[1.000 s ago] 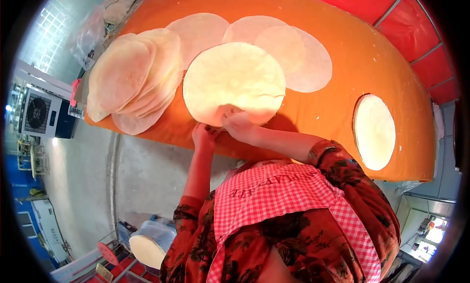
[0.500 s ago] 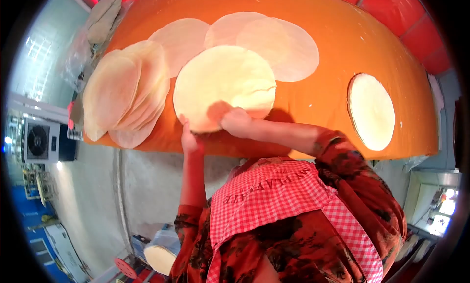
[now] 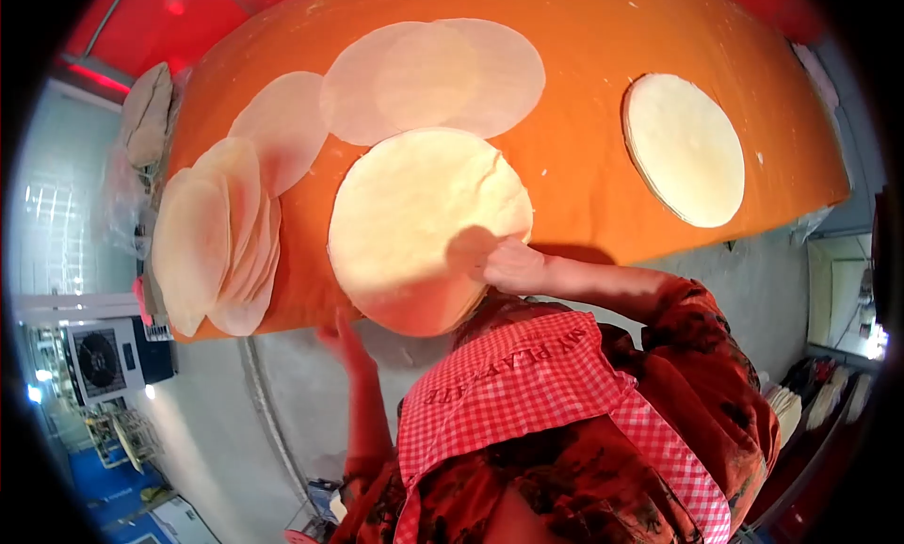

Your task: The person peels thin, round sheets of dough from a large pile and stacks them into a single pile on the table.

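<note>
A round stack of pale dough sheets (image 3: pixel 414 215) lies at the table's front edge, its near rim reaching past the edge. My right hand (image 3: pixel 513 265) is closed at the stack's lower right rim; its fingertips are too small to show what they pinch. Just off the stack's lower left, my left hand (image 3: pixel 347 344) is at the table edge, blurred, its fingers hard to make out. Thin translucent sheets (image 3: pixel 433 78) lie flat behind the stack, and one more (image 3: pixel 282 130) rests to their left.
Overlapping thin sheets (image 3: pixel 212 238) form a fanned pile at the left of the orange table (image 3: pixel 584 177). Another round stack (image 3: pixel 686 149) sits at the right. A folded cloth (image 3: pixel 148 116) and clear plastic are at the far left corner.
The view has turned and shifted. The middle stack has come nearer to the apron, past the table edge. My left hand has left its rim, and my right hand is further right along it.
</note>
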Demonstrator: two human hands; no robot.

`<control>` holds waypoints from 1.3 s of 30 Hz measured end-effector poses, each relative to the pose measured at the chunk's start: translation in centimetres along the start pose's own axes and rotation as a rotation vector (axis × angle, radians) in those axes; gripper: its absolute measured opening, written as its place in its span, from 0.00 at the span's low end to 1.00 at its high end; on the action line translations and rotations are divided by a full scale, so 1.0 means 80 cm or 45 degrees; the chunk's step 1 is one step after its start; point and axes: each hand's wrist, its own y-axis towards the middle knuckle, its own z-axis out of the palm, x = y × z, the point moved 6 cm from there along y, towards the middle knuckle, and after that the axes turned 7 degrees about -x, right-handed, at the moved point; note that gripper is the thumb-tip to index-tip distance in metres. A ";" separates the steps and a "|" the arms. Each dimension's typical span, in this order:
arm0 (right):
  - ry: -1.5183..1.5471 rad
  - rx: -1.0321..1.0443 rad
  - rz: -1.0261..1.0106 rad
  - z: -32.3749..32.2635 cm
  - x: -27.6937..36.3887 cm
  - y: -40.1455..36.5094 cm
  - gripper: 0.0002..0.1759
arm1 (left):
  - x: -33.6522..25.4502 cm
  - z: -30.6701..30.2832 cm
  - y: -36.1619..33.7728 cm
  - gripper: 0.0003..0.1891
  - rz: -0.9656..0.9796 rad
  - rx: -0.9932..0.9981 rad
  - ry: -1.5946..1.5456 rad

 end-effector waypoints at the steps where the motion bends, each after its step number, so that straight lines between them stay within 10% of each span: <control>1: 0.006 0.051 0.009 -0.018 0.012 0.001 0.06 | -0.003 0.008 -0.047 0.33 -0.286 0.291 -0.152; 3: 0.083 0.080 -0.024 -0.036 0.034 -0.004 0.06 | -0.005 0.032 -0.135 0.41 -0.856 0.741 -0.508; 8: 0.442 0.039 0.069 -0.069 0.045 -0.006 0.11 | -0.094 0.055 -0.197 0.49 -1.089 0.931 -1.459; 11: 0.476 0.312 0.431 -0.154 0.028 0.027 0.17 | -0.058 0.053 -0.177 0.56 -1.060 1.052 -1.287; 17: 0.190 -0.164 0.108 -0.368 -0.029 0.159 0.09 | -0.164 0.190 -0.154 0.52 -0.826 1.662 -1.383; 21: -0.159 -0.327 0.368 -0.463 0.031 0.180 0.13 | -0.291 0.239 -0.119 0.49 -0.707 1.782 -1.603; 27: -1.170 -0.225 0.197 -0.268 0.040 0.152 0.09 | -0.259 0.243 -0.030 0.53 -0.689 1.634 -1.535; 32: -0.500 -0.427 0.173 0.018 -0.036 0.085 0.14 | -0.105 0.256 0.011 0.36 -0.688 1.515 -1.083; 39: -0.314 -0.177 0.308 -0.002 -0.046 0.083 0.24 | -0.050 0.274 0.039 0.13 -0.790 1.234 -0.908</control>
